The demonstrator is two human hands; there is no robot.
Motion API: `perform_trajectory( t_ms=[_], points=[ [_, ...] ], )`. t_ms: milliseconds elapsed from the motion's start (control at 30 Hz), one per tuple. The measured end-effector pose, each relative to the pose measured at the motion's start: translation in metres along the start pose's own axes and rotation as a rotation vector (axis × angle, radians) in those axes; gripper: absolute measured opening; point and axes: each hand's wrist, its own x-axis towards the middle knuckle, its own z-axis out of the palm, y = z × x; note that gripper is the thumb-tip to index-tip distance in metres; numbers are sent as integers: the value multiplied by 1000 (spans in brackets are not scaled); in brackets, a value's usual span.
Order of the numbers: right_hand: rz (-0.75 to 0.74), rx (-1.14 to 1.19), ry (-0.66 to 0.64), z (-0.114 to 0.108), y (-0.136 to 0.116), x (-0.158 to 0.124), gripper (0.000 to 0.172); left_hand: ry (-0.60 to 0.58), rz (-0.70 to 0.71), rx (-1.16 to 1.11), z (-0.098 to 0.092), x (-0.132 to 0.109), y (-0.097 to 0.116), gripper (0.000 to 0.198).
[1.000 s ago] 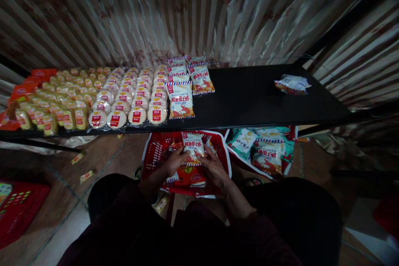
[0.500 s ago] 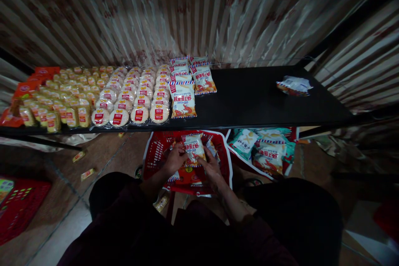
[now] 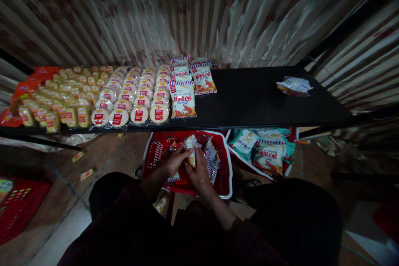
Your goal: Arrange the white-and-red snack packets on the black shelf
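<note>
Both my hands hold one white and orange snack bag (image 3: 190, 149) over the red basket (image 3: 226, 162), its sides squeezed inward. My left hand (image 3: 173, 163) is closed on its left side, and my right hand (image 3: 199, 174) grips the right side. Below and beside the hands, more snack bags (image 3: 213, 156) lie in the basket. On the black shelf above, a matching snack bag (image 3: 183, 100) leans at the front of a short row, with another bag (image 3: 205, 80) to its right.
Round rice crackers (image 3: 159, 112) and small yellow packets (image 3: 52, 120) stand in rows on the shelf (image 3: 243, 99). One bag (image 3: 294, 85) lies at its right. A second basket (image 3: 288, 168) holds green and white bags. Another red basket (image 3: 28, 203) and loose packets (image 3: 87, 173) are on the floor.
My hands have come closer together, and the snack bag, which faced up flat before, is now squeezed narrow and turned edge-on. Bags at the basket's right side show more.
</note>
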Motion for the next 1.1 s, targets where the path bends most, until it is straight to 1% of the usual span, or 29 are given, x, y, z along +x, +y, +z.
perform_trajectory(
  t_ms=[133,267,367,433,533,633,733,800,900,1000,1100],
  points=[
    [-65,-103,-3,5,-9,-6,67,-7,-1,-66,0,2,-1,44],
    [-136,-93,-24,1,-20,-7,57,74,-7,-94,3,-1,4,46],
    [-131,-29,-42,-5,-25,-7,47,110,8,-130,3,-1,8,44],
    [-105,23,-21,-10,-26,-5,40,114,-17,-176,2,0,10,43],
    [-64,78,75,-16,-22,2,36,71,-102,-232,1,2,10,40],
    [24,135,131,-21,-11,10,41,11,-131,-262,-1,5,9,40],
    [176,234,111,-22,-1,17,48,-41,-122,-273,-3,6,8,42],
    [264,311,92,-22,4,19,52,-64,-150,-258,-4,7,8,42],
    [326,390,89,-22,5,21,56,-33,-166,-192,-4,7,7,38],
    [319,382,109,-25,3,23,56,23,-115,-127,-1,5,7,33],
    [297,375,116,-27,3,23,56,45,-60,-76,4,2,9,37]
  ],
)
